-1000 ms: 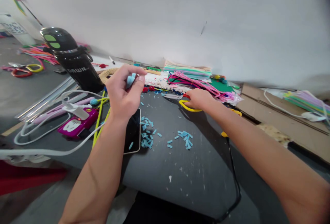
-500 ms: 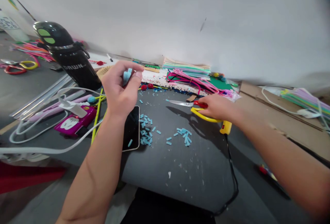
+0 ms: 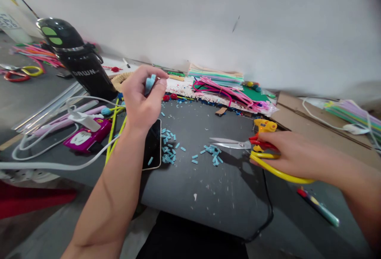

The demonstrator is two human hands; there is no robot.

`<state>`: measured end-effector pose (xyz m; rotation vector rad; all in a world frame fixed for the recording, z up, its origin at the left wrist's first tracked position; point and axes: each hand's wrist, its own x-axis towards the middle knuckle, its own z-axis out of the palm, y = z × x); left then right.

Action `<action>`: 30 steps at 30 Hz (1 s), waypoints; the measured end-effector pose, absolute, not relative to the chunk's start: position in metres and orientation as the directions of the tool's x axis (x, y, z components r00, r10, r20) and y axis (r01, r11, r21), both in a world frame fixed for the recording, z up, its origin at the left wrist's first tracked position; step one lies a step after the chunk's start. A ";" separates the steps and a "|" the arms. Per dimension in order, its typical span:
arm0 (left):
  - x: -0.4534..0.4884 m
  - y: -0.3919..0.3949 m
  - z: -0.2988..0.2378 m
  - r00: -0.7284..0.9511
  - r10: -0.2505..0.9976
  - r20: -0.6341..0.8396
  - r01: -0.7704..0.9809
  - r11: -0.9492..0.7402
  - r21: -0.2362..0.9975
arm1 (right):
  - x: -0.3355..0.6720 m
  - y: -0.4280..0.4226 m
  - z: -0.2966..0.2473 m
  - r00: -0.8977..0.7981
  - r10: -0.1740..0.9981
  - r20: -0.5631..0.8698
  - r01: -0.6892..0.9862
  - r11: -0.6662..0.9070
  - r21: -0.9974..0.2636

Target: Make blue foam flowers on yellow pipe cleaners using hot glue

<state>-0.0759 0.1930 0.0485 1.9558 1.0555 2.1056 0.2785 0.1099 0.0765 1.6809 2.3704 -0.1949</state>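
Note:
My left hand (image 3: 143,96) is raised above the desk, fingers curled closed around small light-blue pieces (image 3: 150,84). Whether anything smaller is pinched at its fingertips, I cannot tell. My right hand (image 3: 293,153) grips a pair of scissors (image 3: 233,143) by the red and yellow handles. Their blades point left, over a small pile of light-blue cut strips (image 3: 214,155). A second scatter of blue strips (image 3: 169,151) lies farther left, beside a dark phone (image 3: 153,145) partly covered by my left forearm. Just behind the right hand is a yellow glue gun (image 3: 263,126).
A black bottle (image 3: 85,66) stands at the left, near a purple device (image 3: 89,138) and white cables. Pink pipe cleaners (image 3: 222,90) lie along the back, and cardboard (image 3: 315,122) at the right. A pen (image 3: 320,207) lies front right; a black cord (image 3: 269,207) hangs over the desk's edge.
My right hand has moved right and toward me with the scissors, uncovering the glue gun. My left hand, still holding the blue pieces, has barely shifted.

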 end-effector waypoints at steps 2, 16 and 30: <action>-0.076 0.192 0.048 -0.189 0.511 0.838 0.388 -0.746 0.542 | 0.266 0.113 0.077 -0.361 0.879 -0.312 0.924 0.382 0.007; -0.078 0.193 0.051 -0.259 0.500 0.826 0.317 -0.764 0.562 | 0.148 0.188 0.046 -0.373 0.918 -0.133 0.925 0.379 0.021; -0.080 0.196 0.047 -0.254 0.505 0.825 0.333 -0.755 0.565 | 0.102 0.202 0.035 -0.408 0.898 -0.168 0.909 0.416 0.014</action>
